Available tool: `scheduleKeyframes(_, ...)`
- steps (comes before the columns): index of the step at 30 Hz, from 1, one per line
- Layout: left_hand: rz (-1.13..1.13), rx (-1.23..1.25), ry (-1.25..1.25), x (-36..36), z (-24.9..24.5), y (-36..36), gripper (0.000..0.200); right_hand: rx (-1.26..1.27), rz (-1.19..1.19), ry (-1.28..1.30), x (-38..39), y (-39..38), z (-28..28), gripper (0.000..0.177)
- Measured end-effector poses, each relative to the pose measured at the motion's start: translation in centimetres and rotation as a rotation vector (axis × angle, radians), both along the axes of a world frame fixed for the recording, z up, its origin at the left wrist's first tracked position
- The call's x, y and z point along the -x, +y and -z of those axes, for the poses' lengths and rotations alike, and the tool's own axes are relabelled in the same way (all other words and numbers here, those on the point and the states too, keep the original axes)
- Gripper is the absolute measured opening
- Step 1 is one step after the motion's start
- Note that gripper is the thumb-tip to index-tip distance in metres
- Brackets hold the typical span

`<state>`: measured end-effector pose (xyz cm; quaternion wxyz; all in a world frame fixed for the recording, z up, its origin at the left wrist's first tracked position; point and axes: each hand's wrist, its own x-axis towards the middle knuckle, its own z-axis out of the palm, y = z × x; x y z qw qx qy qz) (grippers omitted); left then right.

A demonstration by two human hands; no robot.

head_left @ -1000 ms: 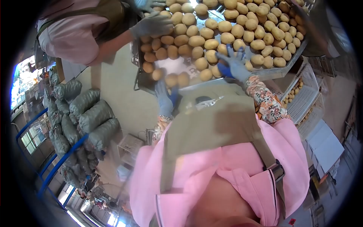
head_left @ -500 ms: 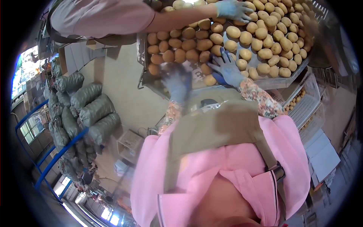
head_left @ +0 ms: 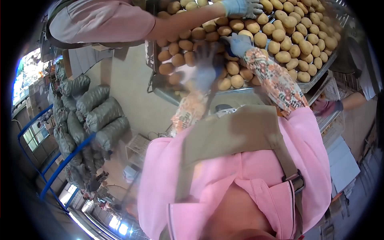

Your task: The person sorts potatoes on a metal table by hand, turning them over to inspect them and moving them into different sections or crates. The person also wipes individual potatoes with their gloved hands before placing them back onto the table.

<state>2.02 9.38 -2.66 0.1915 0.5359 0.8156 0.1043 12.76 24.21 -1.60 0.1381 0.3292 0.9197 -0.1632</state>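
My left hand (head_left: 206,71), in a grey-blue glove, is smeared by motion above the potatoes (head_left: 179,60) on the left of the metal sorting table (head_left: 170,95). Its fingers look stretched out and apart, and I see nothing in them. My right hand (head_left: 239,45), gloved in grey and dark blue, lies among potatoes near the middle. Its fingers are curled inward; whatever is under them is hidden. Loose potatoes (head_left: 237,81) lie just below it, near the table's front edge. Flowered sleeves cover both my forearms.
A co-worker's gloved hand (head_left: 242,8) rests on potatoes at the top. Another person's hand in a pinkish glove (head_left: 328,107) is by the crates (head_left: 330,90) on the right. Potatoes (head_left: 306,48) are heaped at upper right. Filled sacks (head_left: 102,114) are stacked left, behind a blue rail (head_left: 66,162).
My left hand has moved right and farther up over the table. My right hand has moved forward, and its spread fingers have curled. A pinkish-gloved hand has appeared on the right.
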Motion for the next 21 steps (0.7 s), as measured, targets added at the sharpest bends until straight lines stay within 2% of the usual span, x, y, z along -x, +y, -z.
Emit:
scheduleKeyframes(2,0.057,0.252,0.030,-0.6,0.2,0.0,0.069,0.057,-0.002,-0.013,0.4,0.9,-0.2,0.037)
scheduleKeyframes(4,0.065,-0.113,0.031,-0.8,1.2,-2.0,0.065,0.143,-0.010,0.024,0.1,1.2,-0.4,0.037)
scheduleKeyframes(6,0.023,-0.095,0.047,-0.6,1.9,-4.5,0.064,0.182,0.014,0.110,-1.4,0.9,-2.2,0.041)
scheduleKeyframes(9,0.000,0.004,0.073,0.7,2.4,-9.1,0.063,0.235,0.067,0.312,-3.1,0.5,-0.3,0.055)
scheduleKeyframes(11,0.027,0.071,0.080,0.7,1.4,-11.0,0.063,0.649,0.245,0.626,-4.3,-0.6,-1.0,0.063)
scheduleKeyframes(13,-0.102,0.363,0.113,0.0,-0.2,-12.5,0.061,0.853,0.345,0.779,-5.5,-2.4,-1.7,0.068)
scheduleKeyframes(14,-0.097,0.359,0.110,0.0,1.0,-13.8,0.061,1.121,0.424,0.989,-5.9,-3.4,-1.7,0.069)
scheduleKeyframes(15,-0.212,0.146,-0.001,0.1,3.1,-15.8,0.061,1.392,0.503,1.201,-6.4,-4.5,-2.1,0.072)
scheduleKeyframes(16,-0.325,-0.065,-0.113,0.1,4.3,-17.1,0.061,1.493,0.512,1.214,-6.9,-5.3,-3.1,0.076)
scheduleKeyframes(17,-0.319,-0.065,-0.113,-0.1,4.2,-17.1,0.061,1.595,0.524,1.223,-7.3,-6.0,-4.2,0.080)
scheduleKeyframes(19,-0.276,-0.248,0.075,0.0,3.5,-16.8,0.062,1.527,0.587,1.336,-7.1,-7.1,-4.7,0.077)
scheduleKeyframes(21,-0.285,-0.290,0.103,-0.1,0.9,-13.8,0.061,1.488,0.520,1.367,-7.5,-7.3,-4.3,0.078)
